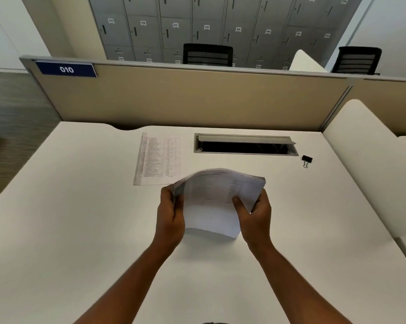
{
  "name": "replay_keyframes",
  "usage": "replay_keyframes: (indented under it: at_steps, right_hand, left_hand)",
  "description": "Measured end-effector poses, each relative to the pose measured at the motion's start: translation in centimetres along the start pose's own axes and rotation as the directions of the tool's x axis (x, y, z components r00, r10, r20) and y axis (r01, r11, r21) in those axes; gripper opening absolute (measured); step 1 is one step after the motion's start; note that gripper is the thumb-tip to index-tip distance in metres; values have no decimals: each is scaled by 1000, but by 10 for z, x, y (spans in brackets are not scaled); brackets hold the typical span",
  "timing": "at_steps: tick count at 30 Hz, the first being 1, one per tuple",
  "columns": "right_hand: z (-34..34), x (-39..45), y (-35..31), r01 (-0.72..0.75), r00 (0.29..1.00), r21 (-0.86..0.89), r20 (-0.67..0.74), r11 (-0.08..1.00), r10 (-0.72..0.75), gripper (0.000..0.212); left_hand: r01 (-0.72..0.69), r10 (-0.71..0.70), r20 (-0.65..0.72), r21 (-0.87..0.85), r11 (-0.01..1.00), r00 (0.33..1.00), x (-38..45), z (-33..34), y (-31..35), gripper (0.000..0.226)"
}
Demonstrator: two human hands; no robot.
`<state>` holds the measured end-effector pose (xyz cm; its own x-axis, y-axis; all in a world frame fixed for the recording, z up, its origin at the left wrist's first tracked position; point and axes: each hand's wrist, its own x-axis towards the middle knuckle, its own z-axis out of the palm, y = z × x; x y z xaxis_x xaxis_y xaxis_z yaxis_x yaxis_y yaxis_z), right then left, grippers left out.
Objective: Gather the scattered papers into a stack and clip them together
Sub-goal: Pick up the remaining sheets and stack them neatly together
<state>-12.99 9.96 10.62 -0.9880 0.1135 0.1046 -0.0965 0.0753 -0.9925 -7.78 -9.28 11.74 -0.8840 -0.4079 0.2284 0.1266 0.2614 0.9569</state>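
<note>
Both hands hold a stack [214, 202] of printed papers above the middle of the white tabletop [80, 218]. The left hand [170, 213] grips the stack's left edge, its fingers curled around that edge, thumb side toward the camera. The right hand [255, 215] grips the right edge, thumb [239, 204] pressed on the top sheet and the other fingers wrapped underneath, out of sight. The stack bows upward between the two hands, its far edge raised and its near edge dipping toward the tabletop; the print on the top sheet is blurred and unreadable.

At 11 o'clock from the stack, one sheet [158, 159] lies flat on the tabletop, printed with a table of rows and columns; its near right corner sits just beside the stack's far left corner. At 2 o'clock from the stack, well apart from it, a black clip [306, 159] rests on the tabletop with its wire handles pointing toward the camera. At 12 o'clock, a cable hatch [245, 144] is set into the tabletop with its grey lid tilted open, and the clip lies just right of it.

Beyond the tabletop stands a beige partition [197, 97] carrying a blue sign [66, 69] reading 010 at its upper left. Behind it are grey lockers [220, 26] and two black chairs [207, 54].
</note>
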Motion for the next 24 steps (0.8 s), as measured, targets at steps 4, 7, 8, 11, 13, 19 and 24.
replay_keyframes:
  at_steps: [4, 7, 8, 11, 13, 19, 24]
  right_hand:
    - [4, -3, 8, -44, 999, -45, -5, 998, 44, 34]
    - [6, -5, 11, -76, 997, -25, -16, 997, 75, 29]
    - [6, -5, 11, -73, 997, -15, -23, 997, 72, 28]
    - [2, -6, 13, -55, 998, -2, -17, 998, 55, 27]
    - [1, -10, 20, -79, 997, -26, 15, 997, 79, 28]
    - [0, -18, 55, -167, 974, -203, 116, 965, 193, 19]
    - [0, -8, 64, -185, 971, -222, 107, 957, 212, 30]
  left_hand:
    - [9, -10, 41, 5, 1000, 999, -1, 3, 3, 33]
    - [14, -15, 51, 4, 1000, 999, 0, 5, 1, 32]
    - [16, -16, 47, 2, 1000, 999, -1, 4, 0, 31]
    - [15, -15, 33, 5, 1000, 999, -5, 2, -4, 26]
    - [48, -49, 38, 37, 998, 998, -11, 0, -13, 23]
    - [204, -229, 103, 204, 957, 968, -23, -1, -50, 22]
    - [237, -281, 102, 311, 920, 954, -17, -1, -57, 7]
